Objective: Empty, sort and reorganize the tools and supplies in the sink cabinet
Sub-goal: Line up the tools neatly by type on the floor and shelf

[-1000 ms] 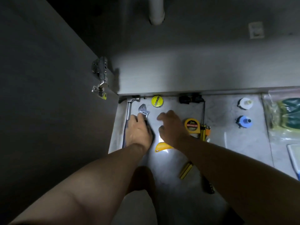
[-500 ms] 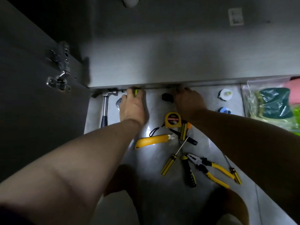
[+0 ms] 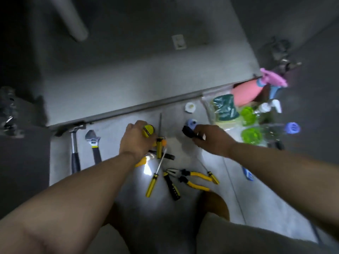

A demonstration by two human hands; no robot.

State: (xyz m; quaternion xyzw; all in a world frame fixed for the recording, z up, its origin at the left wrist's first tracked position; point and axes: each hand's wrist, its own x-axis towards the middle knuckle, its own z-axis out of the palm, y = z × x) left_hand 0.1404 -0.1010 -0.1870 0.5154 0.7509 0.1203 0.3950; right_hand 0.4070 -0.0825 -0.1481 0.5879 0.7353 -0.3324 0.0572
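Two hands reached over the floor (image 3: 256,180) in front of the open sink cabinet (image 3: 128,79). The left hand (image 3: 136,142) had its fingers curled round a small yellow disc (image 3: 148,130), held just above the scattered tools. The right hand (image 3: 211,139) gripped a short black object (image 3: 189,132), which stuck out past its fingers beside a blue cap (image 3: 190,123); what the object was could not be told. A white cap (image 3: 190,107) stood a little farther back, near the cabinet edge.

On the left, a hammer (image 3: 74,151) and an adjustable wrench (image 3: 93,142) lay side by side, heads toward the cabinet. Between the forearms lay a yellow-handled screwdriver (image 3: 153,180), a black-handled screwdriver (image 3: 171,187) and yellow-handled pliers (image 3: 190,178), close together. Another yellow-handled tool (image 3: 160,147) lay right by the left hand, its shaft pointing at the cabinet.

To the right stood a pink spray bottle (image 3: 245,94), a clear bag of sponges (image 3: 223,109) and two green-topped bottles (image 3: 247,112), crowded together. A drain pipe (image 3: 73,19) hung inside the cabinet.
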